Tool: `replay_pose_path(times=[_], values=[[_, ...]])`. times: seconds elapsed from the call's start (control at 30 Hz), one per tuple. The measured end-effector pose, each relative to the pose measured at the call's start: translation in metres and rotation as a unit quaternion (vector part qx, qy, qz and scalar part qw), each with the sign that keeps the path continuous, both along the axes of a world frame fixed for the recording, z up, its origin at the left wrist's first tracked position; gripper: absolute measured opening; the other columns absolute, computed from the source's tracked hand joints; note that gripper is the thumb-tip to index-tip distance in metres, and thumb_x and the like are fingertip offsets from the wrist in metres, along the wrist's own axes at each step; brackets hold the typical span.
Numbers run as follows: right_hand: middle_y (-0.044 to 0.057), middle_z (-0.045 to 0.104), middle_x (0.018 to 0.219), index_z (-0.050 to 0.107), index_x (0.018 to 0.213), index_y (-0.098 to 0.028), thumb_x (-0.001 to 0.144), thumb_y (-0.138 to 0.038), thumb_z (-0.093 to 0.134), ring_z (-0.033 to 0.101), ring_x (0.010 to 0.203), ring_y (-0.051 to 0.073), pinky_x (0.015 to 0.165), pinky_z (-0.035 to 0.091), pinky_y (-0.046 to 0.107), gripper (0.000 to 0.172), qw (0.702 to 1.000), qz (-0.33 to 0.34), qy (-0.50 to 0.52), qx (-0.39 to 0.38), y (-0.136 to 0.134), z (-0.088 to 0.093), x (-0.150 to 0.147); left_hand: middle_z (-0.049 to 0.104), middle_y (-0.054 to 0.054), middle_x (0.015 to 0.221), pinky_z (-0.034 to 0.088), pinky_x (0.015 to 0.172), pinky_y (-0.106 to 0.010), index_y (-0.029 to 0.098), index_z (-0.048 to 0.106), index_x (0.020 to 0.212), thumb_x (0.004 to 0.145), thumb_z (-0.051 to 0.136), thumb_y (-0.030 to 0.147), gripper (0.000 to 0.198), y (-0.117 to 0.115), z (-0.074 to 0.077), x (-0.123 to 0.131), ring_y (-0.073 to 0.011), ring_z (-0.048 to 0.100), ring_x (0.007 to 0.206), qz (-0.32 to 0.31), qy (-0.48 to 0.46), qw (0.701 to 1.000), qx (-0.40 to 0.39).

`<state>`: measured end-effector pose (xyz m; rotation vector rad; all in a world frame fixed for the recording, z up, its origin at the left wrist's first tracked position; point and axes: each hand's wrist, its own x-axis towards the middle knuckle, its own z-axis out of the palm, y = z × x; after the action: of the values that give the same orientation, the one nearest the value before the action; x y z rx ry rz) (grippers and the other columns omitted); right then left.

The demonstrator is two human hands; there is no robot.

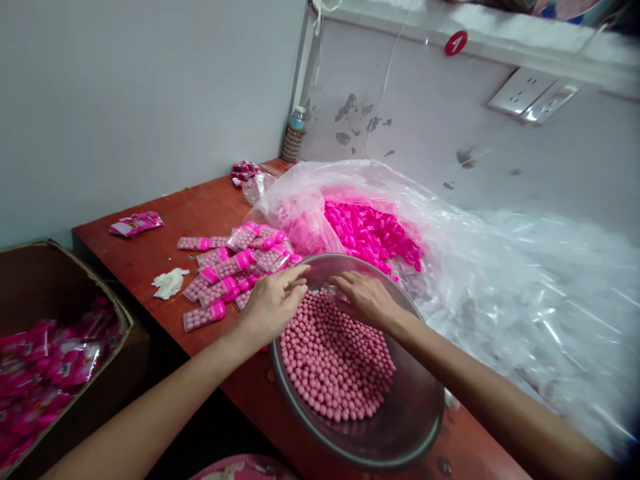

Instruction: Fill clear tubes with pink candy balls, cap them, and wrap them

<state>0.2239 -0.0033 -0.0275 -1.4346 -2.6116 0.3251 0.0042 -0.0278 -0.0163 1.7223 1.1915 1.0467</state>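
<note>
A metal bowl [415,427] holds a heap of small pink balls [340,363]. My right hand [367,300] reaches over the far side of the bowl, its fingers curled down at the balls. Something clear seems to show by its fingertips, but I cannot make out what. At the bowl's left rim hovers my left hand [273,303], fingers bent and thumb apart, with nothing visible in it. Just left of it lies a pile of clear containers [220,290] filled with pink balls and closed with bright pink caps.
Behind the bowl, a clear plastic bag [300,193] holds bright pink caps [370,230]. A large bag of clear pieces [540,300] covers the right. White crumpled tissue [170,283] and pink packets [137,224] lie on the red table [195,200]. A carton [125,313] of pink packets stands left.
</note>
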Motion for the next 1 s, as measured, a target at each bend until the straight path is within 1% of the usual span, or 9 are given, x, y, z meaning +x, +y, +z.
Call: replay_pose_path(times=[0.1,0.2,0.33,0.43,0.5,0.57,0.7,0.87,1.0], values=[[0.017,0.057,0.113,0.057,0.108,-0.014,0.083,-0.004,0.042,0.051,0.107,0.03,0.087,0.04,0.046,0.03,0.977,0.066,-0.174,0.106,0.008,-0.017,0.001,0.065,-0.007,0.109,0.051,0.086,-0.032,0.014,0.06,0.112,0.082,0.049,0.017,0.032,0.0,-0.005,0.0,-0.0194,0.062,0.098,0.019,-0.001,1.0,0.004],[0.016,0.06,0.104,0.057,0.106,-0.014,0.087,-0.007,0.038,0.054,0.098,0.025,0.081,0.043,0.04,0.027,0.961,0.153,-0.201,0.112,0.013,-0.031,-0.016,0.066,-0.006,0.108,0.051,0.086,-0.031,0.015,0.061,0.109,0.082,0.049,0.018,0.03,0.0,-0.007,0.0,-0.0185,0.063,0.097,0.025,0.002,0.999,0.022],[0.01,0.062,0.096,0.057,0.103,-0.016,0.086,-0.017,0.046,0.055,0.091,0.02,0.08,0.044,0.034,0.02,0.973,0.194,-0.119,0.048,0.015,-0.036,-0.041,0.066,-0.006,0.109,0.048,0.09,-0.031,0.014,0.062,0.108,0.082,0.05,0.016,0.029,0.0,-0.007,0.0,-0.0179,0.061,0.099,0.035,0.015,0.999,0.035],[0.007,0.062,0.097,0.057,0.104,-0.016,0.078,-0.021,0.058,0.056,0.086,0.018,0.076,0.046,0.031,0.027,0.986,0.125,0.053,-0.096,0.01,-0.025,-0.039,0.065,-0.006,0.109,0.049,0.089,-0.03,0.014,0.061,0.11,0.082,0.048,0.016,0.031,0.001,-0.006,-0.001,-0.0176,0.063,0.097,0.028,0.001,0.999,0.018],[0.004,0.062,0.094,0.057,0.106,-0.017,0.075,-0.023,0.062,0.057,0.077,0.015,0.071,0.047,0.028,0.032,0.956,0.053,0.181,-0.225,0.005,-0.013,-0.031,0.065,-0.006,0.109,0.05,0.087,-0.03,0.015,0.059,0.113,0.082,0.047,0.015,0.033,0.0,-0.004,-0.001,-0.0176,0.063,0.096,0.015,-0.012,1.0,0.005],[0.001,0.061,0.09,0.056,0.106,-0.018,0.073,-0.021,0.064,0.057,0.076,0.013,0.07,0.048,0.026,0.034,0.893,-0.006,0.304,-0.331,-0.001,0.0,-0.022,0.064,-0.008,0.112,0.05,0.086,-0.03,0.014,0.057,0.116,0.081,0.048,0.015,0.036,0.0,-0.001,0.001,-0.0185,0.062,0.099,0.0,-0.011,1.0,-0.004],[0.001,0.061,0.096,0.055,0.109,-0.02,0.071,-0.018,0.069,0.058,0.09,0.015,0.079,0.048,0.028,0.041,0.8,-0.046,0.461,-0.382,-0.015,0.017,-0.014,0.063,-0.008,0.114,0.049,0.088,-0.034,0.016,0.058,0.117,0.078,0.054,0.019,0.039,-0.002,0.007,0.01,-0.0222,0.06,0.102,-0.05,0.019,0.998,-0.016],[0.002,0.064,0.091,0.059,0.103,-0.02,0.072,-0.022,0.069,0.061,0.085,0.015,0.079,0.049,0.029,0.032,0.817,-0.053,0.482,-0.312,-0.025,0.023,-0.012,0.067,-0.004,0.104,0.047,0.09,-0.032,0.02,0.064,0.106,0.076,0.054,0.013,0.032,0.0,0.006,0.022,-0.0194,0.061,0.099,-0.144,-0.121,0.978,-0.086],[0.004,0.065,0.096,0.052,0.113,-0.023,0.075,-0.023,0.067,0.062,0.089,0.017,0.077,0.051,0.032,0.04,0.845,-0.045,0.475,-0.241,-0.028,0.027,-0.001,0.068,-0.008,0.096,0.05,0.079,-0.029,0.013,0.066,0.098,0.075,0.056,0.014,0.025,0.002,0.003,0.027,-0.0172,0.064,0.085,-0.184,-0.25,0.921,-0.234]])
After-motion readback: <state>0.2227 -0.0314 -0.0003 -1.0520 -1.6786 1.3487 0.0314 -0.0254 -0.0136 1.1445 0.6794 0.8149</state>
